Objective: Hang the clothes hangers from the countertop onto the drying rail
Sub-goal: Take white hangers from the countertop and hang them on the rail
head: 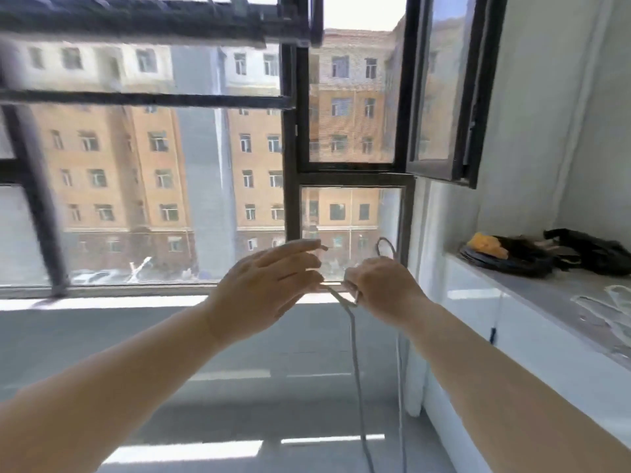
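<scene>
My right hand (379,288) is closed around the neck of a thin grey wire hanger (355,353). Its hook curls up above my knuckles and its arms hang down toward the floor. My left hand (269,285) hovers just left of it with fingers spread, fingertips close to the hanger's shoulder; I cannot tell if they touch. The dark drying rail (136,20) runs across the top left, well above both hands. More pale hangers (611,305) lie on the grey countertop (546,295) at the right.
A dark pile of clothes with a yellow item (532,250) sits at the countertop's far end. An open window sash (444,97) juts inward at the upper right. A large window with dark frames fills the view ahead, above a grey floor.
</scene>
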{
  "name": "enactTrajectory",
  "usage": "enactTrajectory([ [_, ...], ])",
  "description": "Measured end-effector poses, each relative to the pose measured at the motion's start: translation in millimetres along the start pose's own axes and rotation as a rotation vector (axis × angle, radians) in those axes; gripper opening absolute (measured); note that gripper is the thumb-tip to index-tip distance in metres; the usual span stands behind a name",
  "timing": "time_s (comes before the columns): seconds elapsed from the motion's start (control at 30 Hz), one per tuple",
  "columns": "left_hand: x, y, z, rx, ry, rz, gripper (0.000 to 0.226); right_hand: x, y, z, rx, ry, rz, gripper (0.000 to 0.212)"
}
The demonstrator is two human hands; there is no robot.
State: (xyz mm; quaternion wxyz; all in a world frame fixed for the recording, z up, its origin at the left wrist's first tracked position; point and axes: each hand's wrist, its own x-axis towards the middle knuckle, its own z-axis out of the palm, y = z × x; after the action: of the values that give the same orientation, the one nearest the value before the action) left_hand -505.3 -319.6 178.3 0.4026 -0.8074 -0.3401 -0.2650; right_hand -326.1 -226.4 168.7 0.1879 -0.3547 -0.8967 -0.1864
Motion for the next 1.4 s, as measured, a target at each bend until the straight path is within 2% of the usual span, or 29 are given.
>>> enactTrajectory([
  [0.03, -16, -8, -13, 0.015, 0.010, -0.134, 0.015, 12, -20, -2, 0.031, -0.008, -0.021, 0.027],
  [0.1, -45, -15, -41, -0.029, 0.095, -0.495, 0.035, 35, -59, -7, 0.102, -0.011, -0.057, 0.028],
  [0.13, -57, -17, -56, -0.104, 0.136, -0.707, 0.042, 46, -77, -9, 0.153, -0.004, -0.081, 0.027],
  [0.2, -82, -22, -81, -0.302, 0.087, -1.055, 0.045, 72, -111, -13, 0.199, -0.020, -0.137, 0.027],
  [0.27, -111, -30, -101, -0.376, -0.005, -1.169, 0.039, 98, -142, -14, 0.255, -0.044, -0.174, 0.029],
  [0.33, -138, -43, -120, -0.394, 0.013, -1.204, 0.047, 124, -173, -15, 0.320, -0.073, -0.201, 0.029],
  [0.37, -149, -48, -129, -0.390, 0.012, -1.215, 0.043, 137, -187, -15, 0.349, -0.089, -0.216, 0.029],
  [0.43, -164, -61, -144, -0.346, -0.073, -1.291, 0.007, 163, -215, -14, 0.414, -0.117, -0.245, 0.029],
  [0.53, -185, -88, -159, -0.210, -0.161, -1.335, 0.026, 198, -248, -16, 0.491, -0.128, -0.290, 0.029],
  [0.6, -194, -107, -168, -0.079, -0.178, -1.356, 0.028, 221, -266, -17, 0.518, -0.121, -0.318, 0.029],
  [0.73, -210, -144, -184, 0.096, -0.117, -1.397, 0.013, 261, -295, -24, 0.574, -0.069, -0.351, 0.025],
  [0.87, -228, -167, -207, 0.318, -0.054, -1.411, 0.020, 289, -327, -33, 0.619, -0.020, -0.459, 0.023],
  [1.07, -265, -183, -254, 0.529, 0.054, -1.388, 0.018, 304, -382, -50, 0.706, 0.063, -0.558, 0.027],
  [1.2, -288, -195, -293, 0.633, 0.072, -1.354, 0.023, 311, -420, -67, 0.605, 0.296, -0.695, 0.035],
  [1.3, -307, -205, -323, 0.650, 0.107, -1.355, 0.024, 315, -450, -83, 0.565, 0.473, -0.719, 0.035],
  [1.4, -325, -220, -354, 0.667, 0.129, -1.363, 0.021, 317, -480, -100, 0.484, 0.781, -0.736, 0.027],
])
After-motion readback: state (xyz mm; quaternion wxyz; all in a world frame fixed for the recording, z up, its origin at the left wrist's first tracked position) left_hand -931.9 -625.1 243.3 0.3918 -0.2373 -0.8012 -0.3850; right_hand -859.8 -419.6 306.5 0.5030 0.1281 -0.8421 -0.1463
